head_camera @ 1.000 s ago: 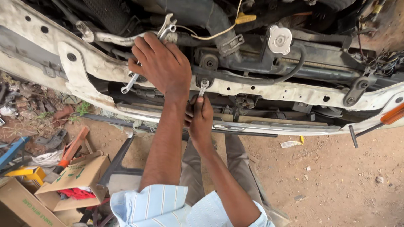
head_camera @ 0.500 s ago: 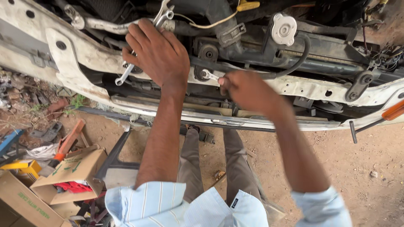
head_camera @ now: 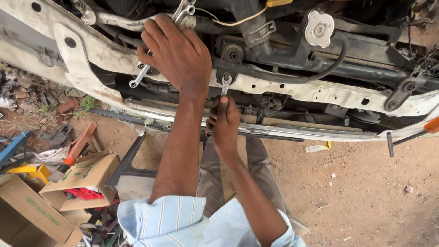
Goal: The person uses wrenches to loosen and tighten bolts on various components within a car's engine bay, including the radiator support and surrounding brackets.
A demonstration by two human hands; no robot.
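My left hand is closed around a long silver wrench that runs diagonally across the white front crossmember of a car with its front stripped open. Its upper end pokes out above my fingers. Below and to the right, my right hand pinches the handle of a small open-ended spanner. This spanner stands upright with its jaw at a bolt on the crossmember, just under a black mount.
A round metal radiator cap and black hoses sit right of my hands. A chrome strip runs below the crossmember. On the dirt at lower left lie cardboard boxes, a yellow object and scattered tools.
Half a second ago my right hand was swung out to the right at crossmember height. It is now back under the bolt with the spanner upright. My left hand stayed on its wrench.
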